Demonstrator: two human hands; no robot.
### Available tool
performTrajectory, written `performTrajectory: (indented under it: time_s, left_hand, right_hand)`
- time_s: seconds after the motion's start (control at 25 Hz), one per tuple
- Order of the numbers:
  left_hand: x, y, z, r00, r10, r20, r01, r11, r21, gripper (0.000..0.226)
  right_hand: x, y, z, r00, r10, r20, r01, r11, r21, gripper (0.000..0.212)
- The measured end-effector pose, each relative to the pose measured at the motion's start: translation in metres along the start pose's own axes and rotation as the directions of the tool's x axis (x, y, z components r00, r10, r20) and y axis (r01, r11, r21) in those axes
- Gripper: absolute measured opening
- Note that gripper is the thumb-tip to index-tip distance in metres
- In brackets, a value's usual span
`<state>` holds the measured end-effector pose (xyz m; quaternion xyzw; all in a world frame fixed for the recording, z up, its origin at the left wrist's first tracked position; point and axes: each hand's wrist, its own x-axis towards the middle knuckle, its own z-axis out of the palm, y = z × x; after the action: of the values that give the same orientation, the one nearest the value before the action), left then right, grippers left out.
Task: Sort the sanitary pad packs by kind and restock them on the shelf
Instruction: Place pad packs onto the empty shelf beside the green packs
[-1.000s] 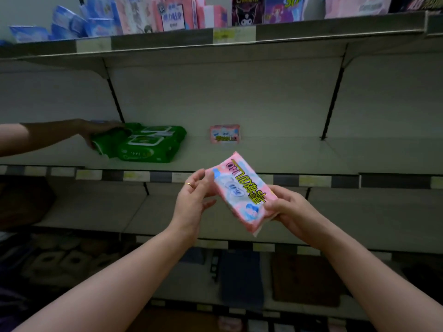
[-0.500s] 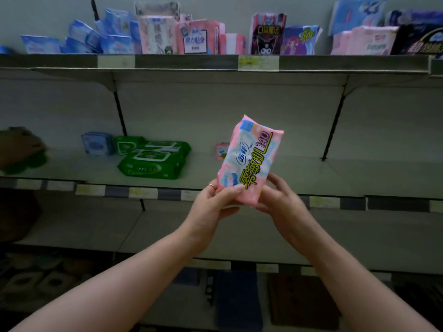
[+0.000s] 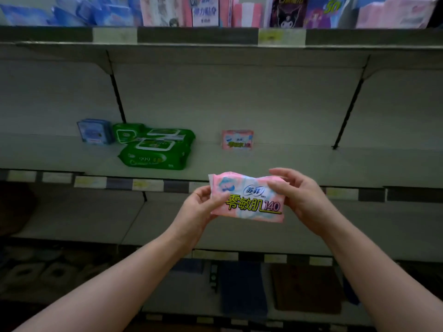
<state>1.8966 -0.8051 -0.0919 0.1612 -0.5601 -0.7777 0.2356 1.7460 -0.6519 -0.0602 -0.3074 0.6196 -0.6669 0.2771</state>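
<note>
Shelves (image 3: 275, 161) fill the frame, the top one lined with mixed packs (image 3: 206, 10) along the upper edge. Green packs (image 3: 155, 149) lie stacked at centre left on the middle shelf, a blue pack (image 3: 94, 131) just beside them and a small pink pack (image 3: 237, 139) upright against the back, centre. Below it, the left hand (image 3: 199, 209) and right hand (image 3: 302, 200) grip a pink pad pack (image 3: 247, 202) by its ends, held level.
</note>
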Motion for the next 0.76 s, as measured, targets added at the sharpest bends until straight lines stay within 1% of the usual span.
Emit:
performTrajectory:
  time_s: [0.08, 0.2, 0.32, 0.44, 0.48, 0.52, 0.56, 0.6, 0.68, 0.76]
  left_hand:
    - [0.003, -0.028, -0.014, 0.998, -0.058, 0.004, 0.057, 0.997, 0.044, 0.043]
    - [0.009, -0.072, -0.035, 0.99, -0.133, -0.044, 0.136, 0.989, 0.058, 0.042]
    - [0.011, -0.123, -0.047, 0.979, -0.199, -0.042, 0.203, 0.974, 0.102, 0.047]
    - [0.01, -0.169, -0.057, 0.966, -0.243, -0.087, 0.255, 0.95, 0.18, 0.06]
    - [0.012, -0.188, -0.06, 0.96, -0.261, -0.104, 0.278, 0.938, 0.208, 0.058]
    - [0.013, -0.208, -0.062, 0.951, -0.284, -0.123, 0.305, 0.926, 0.221, 0.049]
    - [0.014, -0.227, -0.067, 0.943, -0.305, -0.136, 0.329, 0.915, 0.231, 0.039]
    - [0.015, -0.25, -0.071, 0.935, -0.324, -0.142, 0.351, 0.903, 0.248, 0.034]
    - [0.017, -0.303, -0.083, 0.921, -0.364, -0.139, 0.389, 0.877, 0.283, 0.034]
    - [0.019, -0.359, -0.099, 0.91, -0.385, -0.155, 0.414, 0.861, 0.294, 0.04]
  right_hand:
    - [-0.001, 0.029, 0.001, 0.999, 0.041, 0.018, -0.041, 0.999, -0.03, 0.04]
    - [-0.007, 0.077, -0.002, 0.985, 0.148, 0.09, -0.133, 0.979, -0.155, 0.052]
    - [-0.01, 0.126, -0.009, 0.973, 0.227, 0.041, -0.211, 0.946, -0.245, 0.051]
    - [-0.006, 0.176, -0.02, 0.97, 0.24, 0.034, -0.205, 0.888, -0.411, 0.046]
    - [-0.004, 0.196, -0.025, 0.968, 0.248, 0.045, -0.198, 0.859, -0.473, 0.046]
    - [-0.003, 0.217, -0.029, 0.963, 0.261, 0.061, -0.192, 0.829, -0.525, 0.048]
    - [-0.004, 0.237, -0.034, 0.958, 0.278, 0.073, -0.194, 0.813, -0.55, 0.05]
    - [-0.006, 0.261, -0.039, 0.955, 0.281, 0.091, -0.189, 0.818, -0.543, 0.051]
    - [-0.011, 0.315, -0.051, 0.955, 0.273, 0.119, -0.176, 0.839, -0.516, 0.052]
    - [-0.011, 0.375, -0.061, 0.949, 0.283, 0.139, -0.169, 0.828, -0.535, 0.054]
